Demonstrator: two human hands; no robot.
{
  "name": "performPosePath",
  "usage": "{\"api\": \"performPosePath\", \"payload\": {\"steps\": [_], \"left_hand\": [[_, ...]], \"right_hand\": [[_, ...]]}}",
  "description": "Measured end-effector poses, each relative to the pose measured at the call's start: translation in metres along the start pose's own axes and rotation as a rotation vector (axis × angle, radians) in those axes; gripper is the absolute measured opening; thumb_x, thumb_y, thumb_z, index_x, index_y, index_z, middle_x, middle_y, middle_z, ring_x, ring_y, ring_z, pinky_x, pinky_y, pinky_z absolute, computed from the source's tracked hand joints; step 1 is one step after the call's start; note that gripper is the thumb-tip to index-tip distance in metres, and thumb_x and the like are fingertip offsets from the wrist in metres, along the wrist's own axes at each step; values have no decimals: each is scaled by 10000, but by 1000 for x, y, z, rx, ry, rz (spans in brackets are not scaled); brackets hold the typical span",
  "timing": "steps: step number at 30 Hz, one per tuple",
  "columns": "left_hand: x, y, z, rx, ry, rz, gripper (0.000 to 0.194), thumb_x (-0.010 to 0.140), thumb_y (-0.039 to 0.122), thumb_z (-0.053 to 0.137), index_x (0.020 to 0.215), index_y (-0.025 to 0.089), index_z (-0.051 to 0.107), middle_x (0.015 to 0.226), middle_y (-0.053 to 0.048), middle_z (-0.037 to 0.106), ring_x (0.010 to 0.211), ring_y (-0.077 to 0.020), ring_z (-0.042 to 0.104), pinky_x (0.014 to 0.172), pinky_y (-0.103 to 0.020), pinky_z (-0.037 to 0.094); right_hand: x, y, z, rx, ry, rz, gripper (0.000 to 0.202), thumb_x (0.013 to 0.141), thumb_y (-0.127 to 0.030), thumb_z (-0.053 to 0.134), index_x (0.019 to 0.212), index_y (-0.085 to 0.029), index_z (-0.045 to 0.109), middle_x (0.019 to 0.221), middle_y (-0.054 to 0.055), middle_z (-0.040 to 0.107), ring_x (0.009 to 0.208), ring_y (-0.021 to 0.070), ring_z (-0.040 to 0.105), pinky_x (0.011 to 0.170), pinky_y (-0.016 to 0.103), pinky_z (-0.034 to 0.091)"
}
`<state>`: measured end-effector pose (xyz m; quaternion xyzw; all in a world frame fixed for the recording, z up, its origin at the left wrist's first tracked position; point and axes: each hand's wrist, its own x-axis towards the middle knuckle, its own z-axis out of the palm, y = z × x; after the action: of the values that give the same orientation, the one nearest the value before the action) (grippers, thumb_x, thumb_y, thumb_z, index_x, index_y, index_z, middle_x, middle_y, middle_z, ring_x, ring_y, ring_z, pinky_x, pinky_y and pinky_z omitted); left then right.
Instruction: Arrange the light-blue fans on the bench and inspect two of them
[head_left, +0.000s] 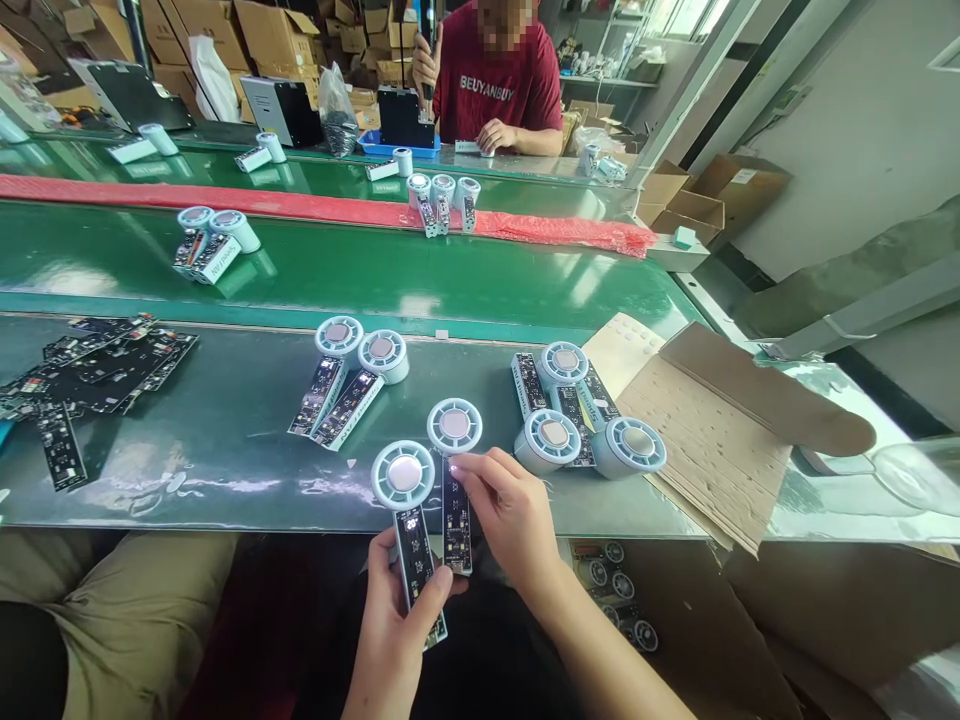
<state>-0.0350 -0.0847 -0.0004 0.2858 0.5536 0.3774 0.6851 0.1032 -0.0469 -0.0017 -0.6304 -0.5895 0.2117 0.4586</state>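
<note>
My left hand [401,615] is wrapped round the handle of a handheld fan [406,478], whose exposed circuit board shows lit digits. A second handheld fan [456,520] lies alongside it, its lower end by my left fingertips. My right hand [510,510] is closed, thumb and index pinched against that second fan just below its round head. Whether something small sits between those fingertips is hidden. To the left, a pair of similar fans [381,352] rests on the bench. Several more fans [551,440] are grouped on the right.
Loose black circuit boards [120,370] are piled at the left. Flattened cardboard [705,450] covers the bench's right side. A green conveyor [420,280] with a red strip [315,205] carries more fans. Across it sits a person [499,85] in a red shirt. Below right, a box holds fans [619,585].
</note>
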Motion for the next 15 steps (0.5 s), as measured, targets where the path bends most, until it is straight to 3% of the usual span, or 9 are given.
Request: {"api": "performPosePath", "payload": {"steps": [5, 9, 12, 15], "left_hand": [[0, 2, 3, 59, 5, -5, 509, 714, 429, 699, 1093, 251, 410, 954, -5, 675, 880, -199, 638, 808, -324, 501], [-1, 7, 1, 85, -18, -1, 505, 719, 413, 694, 1107, 263, 408, 1005, -19, 670, 928, -210, 613, 771, -317, 517], [-4, 11, -5, 98, -76, -25, 511, 722, 407, 690, 1117, 257, 404, 1005, -30, 671, 929, -208, 601, 745, -314, 528], [-10, 9, -12, 124, -157, -51, 513, 726, 411, 686, 1109, 246, 387, 905, -17, 678, 802, -177, 611, 717, -301, 519]], "right_hand": [[-1, 0, -1, 13, -37, 22, 165, 897, -176, 514, 906, -201, 677, 754, 5, 618, 654, 140, 547, 618, 233, 396], [-24, -3, -3, 126, 10, 80, 202, 922, -205, 446, 1026, -227, 618, 759, 0, 538, 613, 128, 511, 578, 227, 410], [-55, -8, -4, 266, 34, 256, 134, 920, -291, 462, 1015, -212, 513, 694, -24, 485, 573, 130, 495, 538, 229, 415], [-81, -12, -5, 463, -124, 486, 235, 890, -408, 516, 1001, -209, 460, 705, -26, 473, 590, 140, 517, 522, 237, 421]]}}
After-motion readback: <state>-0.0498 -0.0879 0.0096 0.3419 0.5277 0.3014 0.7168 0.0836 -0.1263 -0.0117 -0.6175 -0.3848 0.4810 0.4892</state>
